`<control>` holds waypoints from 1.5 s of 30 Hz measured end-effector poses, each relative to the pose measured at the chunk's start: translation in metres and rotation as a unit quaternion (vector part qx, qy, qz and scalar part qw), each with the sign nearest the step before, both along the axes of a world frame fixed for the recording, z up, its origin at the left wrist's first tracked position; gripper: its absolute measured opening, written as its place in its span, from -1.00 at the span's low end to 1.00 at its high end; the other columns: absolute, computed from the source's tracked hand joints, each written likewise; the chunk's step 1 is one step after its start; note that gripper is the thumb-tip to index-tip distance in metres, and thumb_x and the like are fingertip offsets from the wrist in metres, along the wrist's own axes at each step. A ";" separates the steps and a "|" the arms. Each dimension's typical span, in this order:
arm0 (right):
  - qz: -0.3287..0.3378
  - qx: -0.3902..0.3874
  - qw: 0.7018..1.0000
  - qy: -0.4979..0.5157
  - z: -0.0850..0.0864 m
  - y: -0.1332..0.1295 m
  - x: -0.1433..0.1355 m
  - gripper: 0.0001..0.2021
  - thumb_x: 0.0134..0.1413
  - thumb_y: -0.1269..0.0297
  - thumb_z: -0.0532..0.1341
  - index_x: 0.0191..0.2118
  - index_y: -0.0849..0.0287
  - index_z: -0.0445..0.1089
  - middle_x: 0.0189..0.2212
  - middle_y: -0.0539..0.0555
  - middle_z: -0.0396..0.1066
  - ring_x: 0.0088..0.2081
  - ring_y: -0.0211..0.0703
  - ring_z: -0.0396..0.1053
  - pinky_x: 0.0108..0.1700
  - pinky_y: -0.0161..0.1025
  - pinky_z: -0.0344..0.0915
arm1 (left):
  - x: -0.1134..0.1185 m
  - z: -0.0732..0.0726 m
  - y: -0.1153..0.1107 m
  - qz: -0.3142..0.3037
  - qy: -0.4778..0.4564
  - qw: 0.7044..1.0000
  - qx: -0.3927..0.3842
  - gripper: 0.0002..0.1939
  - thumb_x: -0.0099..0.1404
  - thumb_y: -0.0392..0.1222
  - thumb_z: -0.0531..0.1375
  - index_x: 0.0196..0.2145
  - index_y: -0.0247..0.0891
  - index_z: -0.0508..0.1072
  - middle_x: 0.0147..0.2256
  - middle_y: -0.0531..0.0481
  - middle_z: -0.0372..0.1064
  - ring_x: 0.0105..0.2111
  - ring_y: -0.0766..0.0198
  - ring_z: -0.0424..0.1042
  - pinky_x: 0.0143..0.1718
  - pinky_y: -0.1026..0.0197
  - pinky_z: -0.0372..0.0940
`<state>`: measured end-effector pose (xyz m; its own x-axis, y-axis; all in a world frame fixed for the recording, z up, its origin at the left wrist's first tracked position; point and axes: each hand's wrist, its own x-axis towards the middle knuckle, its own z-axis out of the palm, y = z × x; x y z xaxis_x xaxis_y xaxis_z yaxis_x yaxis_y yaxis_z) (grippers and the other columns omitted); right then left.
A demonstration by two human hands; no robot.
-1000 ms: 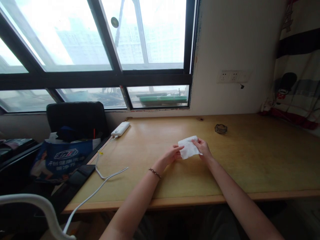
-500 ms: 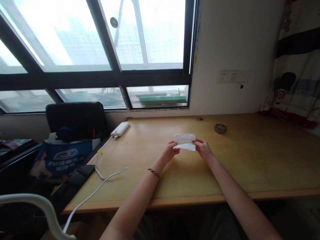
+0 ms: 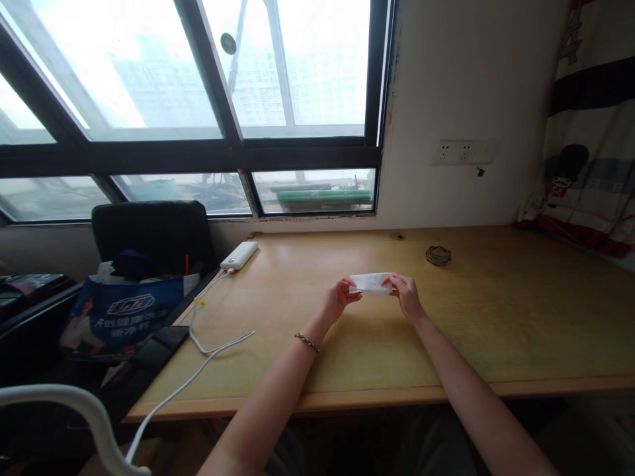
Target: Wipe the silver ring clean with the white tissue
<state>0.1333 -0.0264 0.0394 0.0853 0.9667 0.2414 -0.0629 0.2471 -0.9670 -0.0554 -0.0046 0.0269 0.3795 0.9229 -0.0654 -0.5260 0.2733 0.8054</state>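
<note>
A white paper tissue (image 3: pixel 370 282), folded into a narrow strip, is held up over the wooden desk (image 3: pixel 278 357). My left hand (image 3: pixel 340 299) pinches its left end, with the fingers curled below. At the right end, my right hand (image 3: pixel 405 295) grips the tissue between thumb and fingers. The strip is stretched level between both hands. A braided bracelet (image 3: pixel 307 343) circles my left wrist.
A dark round bracelet-like coil (image 3: pixel 438 256) lies at the back right of the desk. On the left edge rests a white power bank (image 3: pixel 239 256) with a white cable (image 3: pixel 218 350). A blue bag (image 3: pixel 124 317) stands on a black chair (image 3: pixel 151 228).
The tissue's lower flap, which hung down before, is now folded up, so the tissue looks narrower. Both hands have shifted slightly right.
</note>
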 end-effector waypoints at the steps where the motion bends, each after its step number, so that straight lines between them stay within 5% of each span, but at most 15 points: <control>1: -0.019 0.003 1.000 -0.020 0.001 0.000 0.000 -0.79 -0.16 0.19 0.09 -0.57 0.21 0.35 -0.54 0.01 0.33 -0.50 -0.27 0.22 -0.52 -0.37 0.18 | 0.001 0.000 0.000 0.006 0.011 1.000 0.012 -0.93 -0.03 -0.27 0.09 -0.54 -0.33 0.33 -0.55 -0.04 0.35 -0.55 0.29 0.37 -0.44 0.22 0.28; 5: -0.116 0.025 0.992 -0.050 0.001 0.002 0.000 -0.80 -0.28 0.19 0.23 -0.53 0.18 0.25 -0.60 -0.06 0.22 -0.56 -0.34 0.12 -0.56 -0.41 0.11 | 0.004 0.000 -0.002 0.049 0.073 0.995 0.054 -0.78 0.03 -0.13 0.12 -0.57 -0.37 0.34 -0.56 -0.10 0.36 -0.54 0.25 0.38 -0.41 0.18 0.30; 9: -0.048 0.012 0.998 0.040 0.002 0.002 -0.002 -0.71 -0.31 0.21 0.25 -0.40 0.14 0.18 -0.47 -0.06 0.25 -0.51 -0.31 0.18 -0.56 -0.40 0.18 | 0.009 0.002 -0.005 0.077 0.128 0.988 0.035 -0.74 0.02 -0.08 0.20 -0.42 -0.35 0.33 -0.40 -0.12 0.38 -0.48 0.29 0.39 -0.42 0.23 0.31; 15: 0.058 0.012 0.996 0.072 0.005 -0.004 -0.006 -0.66 -0.28 0.30 0.26 -0.26 0.13 0.21 -0.41 -0.05 0.31 -0.45 -0.30 0.26 -0.46 -0.39 0.23 | 0.011 0.013 -0.022 -0.104 0.081 0.990 0.047 -0.44 -0.02 -0.23 0.27 -0.04 -0.29 0.23 -0.16 -0.19 0.31 -0.31 0.22 0.39 -0.27 0.16 0.31; 18: 0.079 0.001 0.994 0.069 0.004 -0.002 -0.007 -0.61 -0.22 0.26 0.22 -0.16 0.11 0.22 -0.37 -0.02 0.35 -0.43 -0.26 0.29 -0.44 -0.34 0.26 | 0.013 0.016 -0.027 -0.143 0.074 0.984 0.070 -0.28 -0.08 -0.33 0.29 0.05 -0.23 0.14 -0.15 -0.18 0.31 -0.30 0.18 0.40 -0.24 0.13 0.30; 26: 0.060 -0.028 0.985 0.158 0.000 0.010 -0.003 -0.59 -0.08 0.19 0.16 -0.03 -0.02 0.19 -0.09 0.02 0.28 -0.17 -0.22 0.30 -0.16 -0.26 0.26 | 0.017 0.017 -0.025 -0.061 0.048 0.988 0.135 0.08 -0.07 -0.35 0.28 0.17 0.02 -0.39 -0.15 -0.12 0.34 -0.31 0.18 0.43 -0.18 0.08 0.25; 32: 0.209 -0.095 0.957 0.176 0.010 -0.004 -0.010 -0.46 -0.04 0.01 0.10 0.11 -0.20 -0.02 0.02 0.03 0.17 -0.21 -0.20 0.33 -0.09 -0.11 0.23 | 0.019 0.022 -0.027 -0.012 0.005 0.989 0.150 0.02 -0.01 -0.29 0.26 0.17 0.02 -0.38 -0.06 -0.13 0.28 -0.23 0.16 0.40 -0.12 0.06 0.22; 37: 0.301 -0.070 0.937 0.162 0.016 -0.016 -0.014 -0.35 -0.09 0.04 0.17 0.14 -0.19 -0.11 -0.10 0.02 0.28 -0.17 -0.19 0.31 -0.05 -0.05 0.18 | 0.020 0.019 -0.027 0.015 -0.002 0.989 0.147 0.03 -0.01 -0.29 0.26 0.17 0.01 -0.41 -0.10 -0.14 0.32 -0.23 0.14 0.40 -0.15 0.07 0.24; 45: 0.337 -0.064 0.937 0.063 0.005 -0.012 -0.016 -0.54 -0.02 0.07 0.12 0.02 0.10 0.21 -0.03 0.14 0.25 -0.01 -0.05 0.20 0.02 -0.03 0.10 | 0.021 0.016 -0.027 -0.007 0.030 0.992 0.123 0.07 -0.06 -0.31 0.29 0.17 -0.01 -0.39 -0.18 -0.15 0.37 -0.33 0.18 0.43 -0.26 0.11 0.29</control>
